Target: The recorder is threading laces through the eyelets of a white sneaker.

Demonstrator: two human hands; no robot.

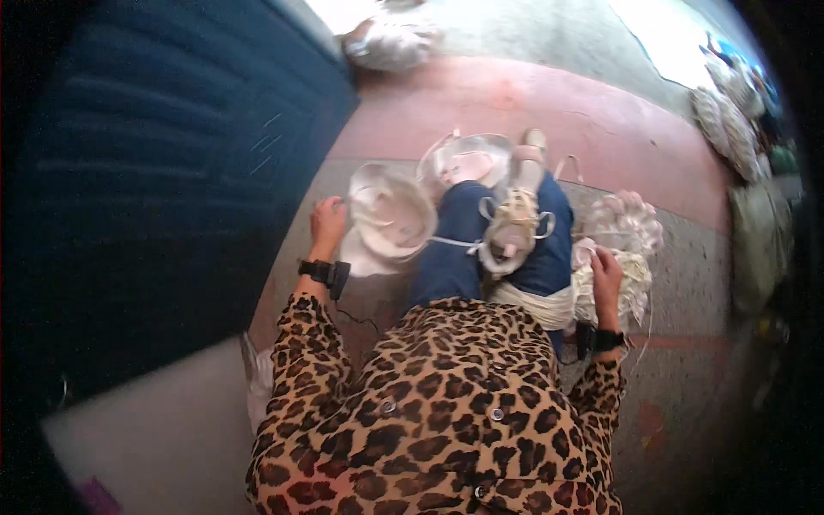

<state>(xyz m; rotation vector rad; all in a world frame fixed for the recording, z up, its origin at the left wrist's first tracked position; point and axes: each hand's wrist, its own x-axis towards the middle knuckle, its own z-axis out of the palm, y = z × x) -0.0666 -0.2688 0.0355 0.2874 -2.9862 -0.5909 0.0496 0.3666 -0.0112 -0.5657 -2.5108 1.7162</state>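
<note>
Dark-blue panel (189, 172) is walling off the left; jean-clad legs (455, 240) are filling the centre. White basin (374, 236) is blocking the left hand (326, 221), which is loosely open, nothing visible inside; cream cord bundle (635, 279) is lying against the right hand (606, 268), pinching narrow, hold can't tell. Pale laced shoe (517, 208) is resting lengthwise between the knees, pointing away, left of the nearer right hand, thigh intervening.

There are two bare hands, one left hand (328, 225) and one right hand (606, 273), with two black wristbands (319, 272). There is one laced shoe (525, 178), two round pale containers (364, 202), two blue trouser legs (445, 276), one wrapping of cord (542, 303) and one patterned shirt (438, 369). The blurred bags (725, 129) at the far right cannot be counted clearly.
</note>
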